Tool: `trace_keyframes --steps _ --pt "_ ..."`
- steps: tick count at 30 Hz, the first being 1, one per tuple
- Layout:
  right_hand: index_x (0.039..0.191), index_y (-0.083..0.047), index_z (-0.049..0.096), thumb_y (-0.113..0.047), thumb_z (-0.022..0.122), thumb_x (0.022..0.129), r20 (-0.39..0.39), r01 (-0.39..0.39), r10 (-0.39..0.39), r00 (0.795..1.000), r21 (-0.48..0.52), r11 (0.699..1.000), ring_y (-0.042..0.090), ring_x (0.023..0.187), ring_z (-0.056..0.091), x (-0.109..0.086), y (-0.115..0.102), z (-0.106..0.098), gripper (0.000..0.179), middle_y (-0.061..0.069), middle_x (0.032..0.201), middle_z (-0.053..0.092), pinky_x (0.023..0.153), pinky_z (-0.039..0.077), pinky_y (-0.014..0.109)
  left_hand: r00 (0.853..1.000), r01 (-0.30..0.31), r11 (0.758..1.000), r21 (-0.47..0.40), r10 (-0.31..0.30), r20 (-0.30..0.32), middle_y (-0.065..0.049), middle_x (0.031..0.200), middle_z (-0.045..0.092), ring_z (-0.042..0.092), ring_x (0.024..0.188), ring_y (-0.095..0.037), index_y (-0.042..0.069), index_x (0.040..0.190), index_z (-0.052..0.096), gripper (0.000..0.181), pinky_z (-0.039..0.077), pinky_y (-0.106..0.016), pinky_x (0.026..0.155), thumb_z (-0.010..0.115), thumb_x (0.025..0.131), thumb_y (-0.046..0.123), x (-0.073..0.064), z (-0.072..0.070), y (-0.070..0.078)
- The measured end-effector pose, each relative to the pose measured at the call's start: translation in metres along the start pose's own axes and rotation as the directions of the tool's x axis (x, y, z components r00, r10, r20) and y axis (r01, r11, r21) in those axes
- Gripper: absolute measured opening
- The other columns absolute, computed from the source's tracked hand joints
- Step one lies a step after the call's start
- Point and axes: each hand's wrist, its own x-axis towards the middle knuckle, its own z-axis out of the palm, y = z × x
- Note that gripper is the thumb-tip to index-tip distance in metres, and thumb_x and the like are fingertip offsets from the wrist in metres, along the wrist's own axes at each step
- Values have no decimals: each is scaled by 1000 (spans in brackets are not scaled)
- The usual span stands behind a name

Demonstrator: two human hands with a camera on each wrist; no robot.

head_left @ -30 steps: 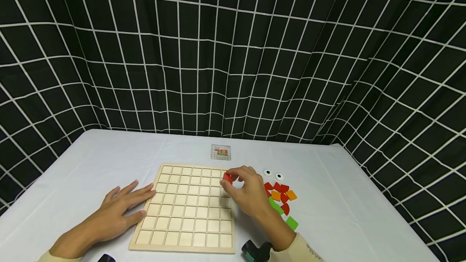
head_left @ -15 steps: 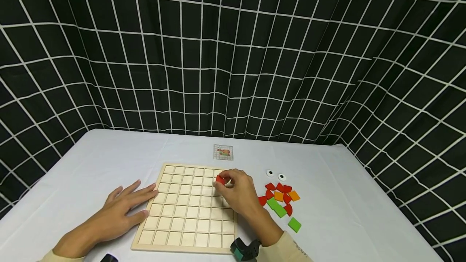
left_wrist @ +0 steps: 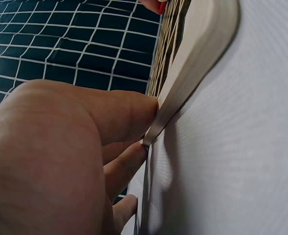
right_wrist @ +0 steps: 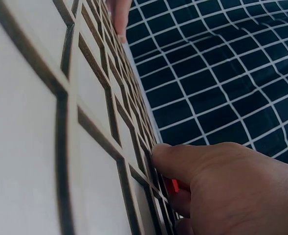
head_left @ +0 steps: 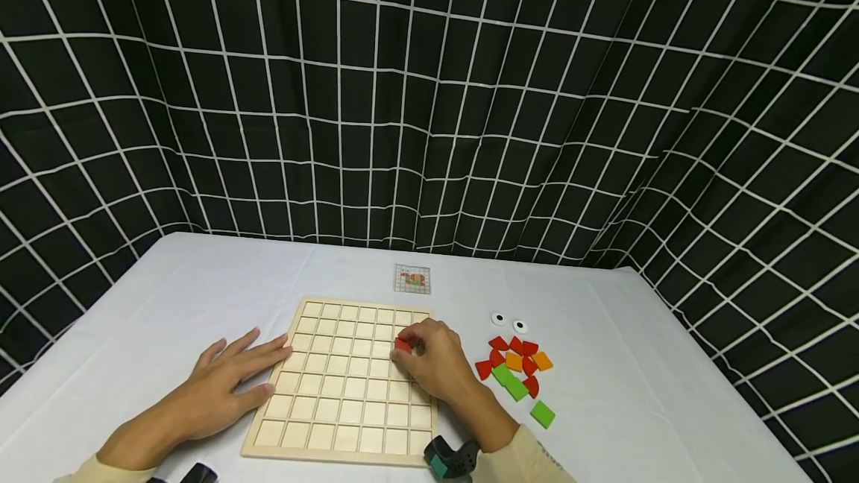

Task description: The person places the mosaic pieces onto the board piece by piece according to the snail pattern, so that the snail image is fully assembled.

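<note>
A pale wooden grid board (head_left: 342, 390) lies on the white table. My left hand (head_left: 218, 392) rests flat on the cloth with fingers spread. Its thumb and fingertips touch the board's left edge, as the left wrist view also shows. Over the upper right squares, my right hand (head_left: 439, 364) pinches a small red piece (head_left: 402, 345) between thumb and fingers. In the right wrist view the red piece (right_wrist: 172, 186) is mostly hidden behind the thumb, close to the grid ridges. Whether it sits inside a square cannot be told.
Right of the board lie several loose red pieces (head_left: 530, 348), orange pieces (head_left: 542, 361) and green pieces (head_left: 543, 414). Two white eye discs (head_left: 498, 318) are behind them. A small picture card (head_left: 412, 279) lies beyond the board. A black gridded curtain (head_left: 376, 95) surrounds the table.
My right hand has moved left from the board's right edge, then slightly nearer, carrying the red piece lower over the squares. The left hand stays at the board's edge.
</note>
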Motion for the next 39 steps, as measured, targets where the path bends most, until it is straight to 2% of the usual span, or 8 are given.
trace_keyframes --steps 9,12,22,28,33,39 --pt "92 -11 74 -20 79 79 13 11 -10 1000 -13 1000 8 76 50 0 -1 1 17 -11 81 58 73 43 32 1000 6 1000 1 -6 2 0 145 47 24 138 -41 14 135 59 45 7 -64 104 64 91 24 0 -2 2" --pt "93 -11 74 -21 79 80 21 0 0 1000 -11 1000 9 76 50 0 -1 0 17 -10 82 58 71 44 31 1000 9 1000 2 -9 5 -1 144 47 24 138 -41 14 135 59 45 7 -64 104 64 91 24 0 -2 3" --pt "94 -11 74 -23 79 80 39 -18 19 999 -15 1000 10 78 49 0 -2 1 19 -8 84 59 77 41 37 1000 18 1000 -12 -18 7 -2 145 46 24 138 -43 18 134 60 45 5 -66 104 65 90 24 1 -1 2" --pt "95 -11 74 -22 79 80 41 -23 23 999 -8 1000 10 78 49 0 -2 0 19 -9 85 58 75 42 35 1000 9 1000 -14 -9 4 -2 145 46 24 137 -43 19 134 60 45 5 -66 104 65 90 24 1 0 1" --pt "95 -11 74 -21 79 80 35 -13 13 999 -1 1000 10 78 50 0 -2 -1 19 -8 84 59 79 40 38 1000 10 1000 -14 -10 5 -3 145 46 23 137 -43 19 134 60 45 5 -66 104 65 90 24 2 0 1" --pt "97 -8 74 -19 76 81 39 18 -18 999 -1 1000 11 78 52 -1 -4 -4 19 -7 85 61 74 45 33 1000 10 1000 -16 -10 4 -2 144 47 24 137 -43 18 134 60 45 5 -66 104 66 90 25 1 0 1"
